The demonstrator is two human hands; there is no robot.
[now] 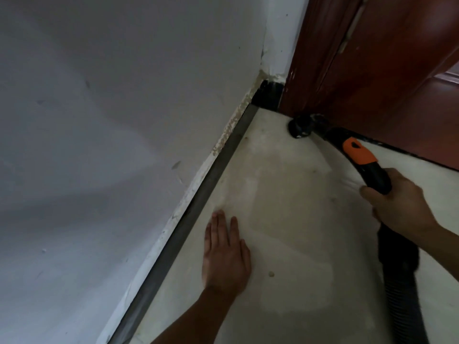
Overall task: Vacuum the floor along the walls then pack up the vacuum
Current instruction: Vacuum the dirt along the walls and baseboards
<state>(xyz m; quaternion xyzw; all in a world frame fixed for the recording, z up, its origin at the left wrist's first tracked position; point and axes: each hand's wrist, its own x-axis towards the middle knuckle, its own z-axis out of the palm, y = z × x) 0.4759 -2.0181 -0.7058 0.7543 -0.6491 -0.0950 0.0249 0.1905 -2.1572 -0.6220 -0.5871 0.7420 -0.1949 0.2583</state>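
Resting flat on the pale floor (298, 244) nearest the camera, the left grip (227, 259), a bare hand, lay wide. Its fingers were straight and close together, pointing toward the corner, and it carried nothing. It sat just beside the grey strip (211, 182) that ran along the foot of the white wall (124, 120), apart from the vacuum. A small brown speck (271, 274) lay on the floor just to its right.

To the right, a black ribbed hose (402, 294) rose from the bottom edge of the view into the right grip (402, 199). That hand was curled tightly round the black curved tube (375, 175), with the fingers wrapped over its left side. The hose left the near side of the grip and the tube left the far side. An orange collar (359, 151) sat on the tube just past the fingers.

Farther on, well beyond the grip, the tube ended in a round black nozzle (301, 127). The nozzle was down at the floor by the foot of the red-brown door (372, 58); whether it touched the wood could not be told.

Left of the nozzle, a black patch (268, 95) filled the foot of the corner where the wall met the door frame, and the wall's lower edge there was chipped and stained.
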